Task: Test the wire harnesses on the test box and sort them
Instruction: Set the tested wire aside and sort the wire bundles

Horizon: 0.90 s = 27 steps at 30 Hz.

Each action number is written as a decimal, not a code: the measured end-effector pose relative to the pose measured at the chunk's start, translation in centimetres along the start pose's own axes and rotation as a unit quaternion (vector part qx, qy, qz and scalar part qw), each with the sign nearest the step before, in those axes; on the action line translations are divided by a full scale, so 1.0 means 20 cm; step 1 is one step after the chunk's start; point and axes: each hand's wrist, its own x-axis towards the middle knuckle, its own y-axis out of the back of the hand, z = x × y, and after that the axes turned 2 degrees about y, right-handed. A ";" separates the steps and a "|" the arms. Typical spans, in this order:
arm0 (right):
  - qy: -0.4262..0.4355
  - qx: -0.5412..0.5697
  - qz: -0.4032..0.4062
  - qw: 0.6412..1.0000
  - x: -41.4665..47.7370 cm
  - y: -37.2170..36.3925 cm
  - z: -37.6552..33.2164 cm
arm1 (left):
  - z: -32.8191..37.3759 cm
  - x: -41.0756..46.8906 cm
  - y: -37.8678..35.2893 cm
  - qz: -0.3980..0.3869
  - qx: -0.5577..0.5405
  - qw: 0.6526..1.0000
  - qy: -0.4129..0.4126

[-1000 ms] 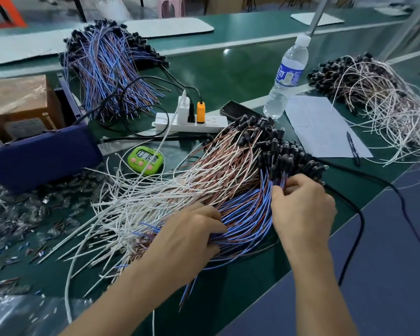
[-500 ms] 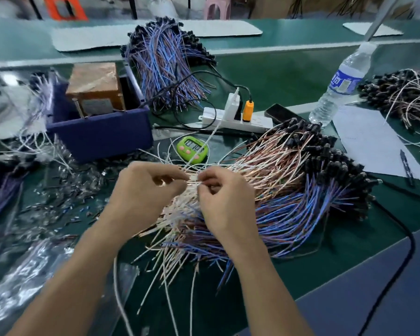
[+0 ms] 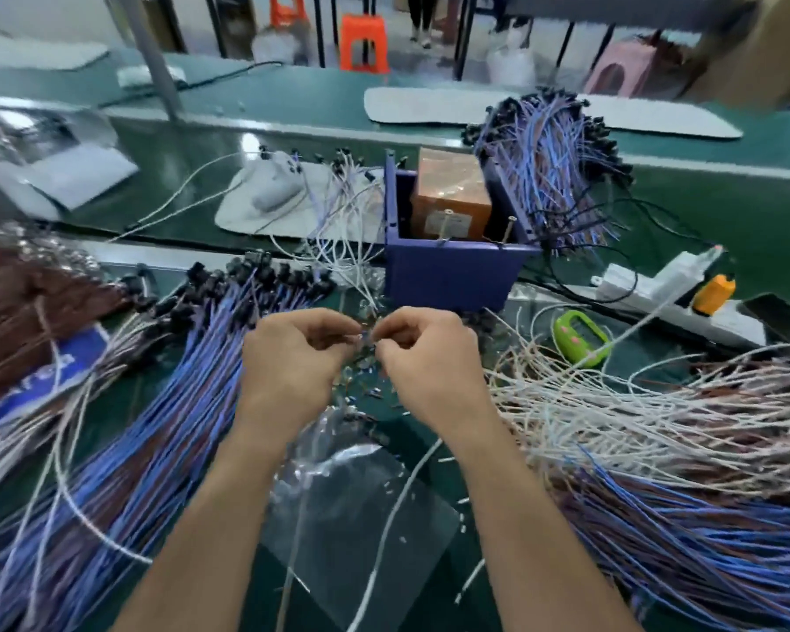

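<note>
Small piece [image 3: 366, 347] pinched between both grips, too blurred to identify. Left grip [image 3: 293, 362] and right grip [image 3: 429, 362] both closed on it, fingers curled, tips meeting above mid-table [image 3: 739, 212]. Directly behind: blue test box [image 3: 452, 275], open-topped, orange-brown block [image 3: 450, 198] inside. Under the wrists: clear plastic bag [image 3: 361, 508], flat on the table. Left of the grips: pile of blue-and-brown harnesses [image 3: 133, 449], black connectors [image 3: 256, 275] at its far end. Right of the grips: larger mixed pile [image 3: 657, 426], white on top, blue and brown beneath. Behind the box, to its right: blue harness bundle [image 3: 553, 175]. Left of the box: a few white leads [image 3: 343, 248]. Right of the box: green timer [image 3: 580, 335], then power strip [image 3: 621, 285] with orange plug [image 3: 714, 294].
</note>
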 end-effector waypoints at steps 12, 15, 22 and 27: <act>-0.059 -0.101 -0.118 0.986 0.32 -0.44 -0.23 | -0.22 0.04 0.20 0.175 0.140 0.975 -0.011; -0.052 -0.094 -0.091 0.990 0.36 -0.53 -0.27 | -0.23 0.04 0.19 0.195 0.136 0.971 0.000; -0.047 -0.093 -0.146 0.984 0.40 -0.63 -0.33 | -0.25 0.05 0.22 0.215 0.144 0.961 0.099; -0.095 0.012 -0.141 0.985 0.40 -0.61 -0.31 | -0.26 0.05 0.23 0.216 0.148 0.960 0.096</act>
